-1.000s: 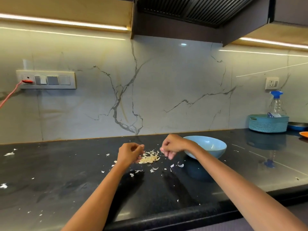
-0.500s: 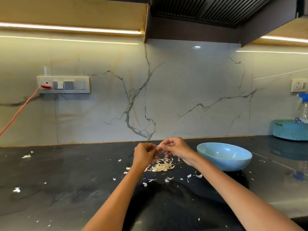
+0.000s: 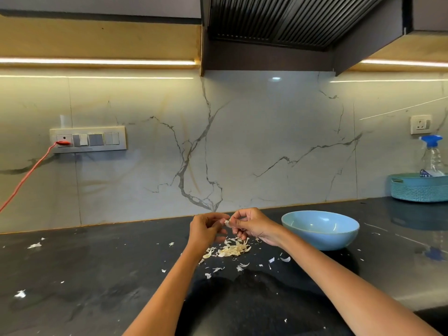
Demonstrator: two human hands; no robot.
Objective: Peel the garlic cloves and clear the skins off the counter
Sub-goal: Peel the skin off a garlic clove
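Both hands, since the earlier frames: drawn together above the skin pile and raised a little, after being apart a second ago; a pale clove now shows between the fingertips.

Surroundings:
- Black counter (image 3: 97,275), glossy, flecked with loose white scraps at far left and near the front edge.
- Light blue bowl (image 3: 320,232), just right of the right wrist; its inside cannot be seen well enough to tell the contents.
- Teal basket (image 3: 418,190), far right against the wall, with a spray bottle (image 3: 432,156) standing in it.
- Switch panel (image 3: 88,139) on the marble backsplash, with a red cable (image 3: 26,175) plugged in and running off to the left.
- Single wall socket (image 3: 421,124) at upper right; dark hood (image 3: 278,20) overhead.
- Nothing stands between the hands and the bowl.

Task items:
- Garlic clove (image 3: 227,223), small and whitish, held in the air between the two hands, directly above the pile.
- Left hand (image 3: 206,229), fingers curled, fingertips pinching the clove's left side.
- Right hand (image 3: 249,225), fingers curled, thumb and forefinger pinching the clove from the right.
- Pile of skins (image 3: 230,249), cream-coloured, on the counter under and just in front of the hands, with stray flakes scattered around it toward the bowl.
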